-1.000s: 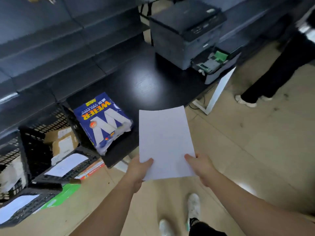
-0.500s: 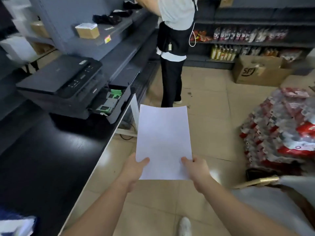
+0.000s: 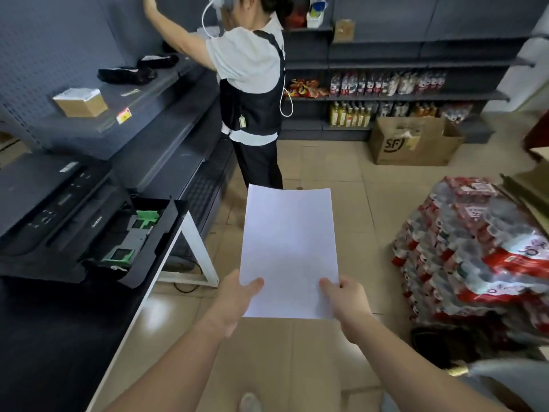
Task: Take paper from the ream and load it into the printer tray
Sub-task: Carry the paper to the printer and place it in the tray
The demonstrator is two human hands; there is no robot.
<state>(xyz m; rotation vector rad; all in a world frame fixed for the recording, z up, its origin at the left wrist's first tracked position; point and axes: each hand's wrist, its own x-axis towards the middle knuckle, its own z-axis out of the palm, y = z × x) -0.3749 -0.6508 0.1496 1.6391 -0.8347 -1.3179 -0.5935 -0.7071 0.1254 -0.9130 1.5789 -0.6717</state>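
I hold a thin stack of white paper [image 3: 289, 248] flat in front of me, above the floor. My left hand [image 3: 237, 295] grips its near left corner and my right hand [image 3: 346, 301] grips its near right corner. To the left, a black printer [image 3: 50, 203] sits on a black table [image 3: 53, 337]. Its paper tray [image 3: 148, 233] is pulled out toward the table's edge, showing green guides inside. The paper is to the right of the tray and apart from it. The ream is out of view.
A person in a white shirt and black vest [image 3: 252, 93] stands ahead at the grey shelving [image 3: 142, 93]. Shrink-wrapped bottle packs [image 3: 481, 254] are stacked on the floor at right. A cardboard box [image 3: 413, 141] sits by the far shelves.
My view has swung right, away from the ream, which has left the view. The printer has shifted to the left and looks nearer. Both hands keep the same grip on the paper.
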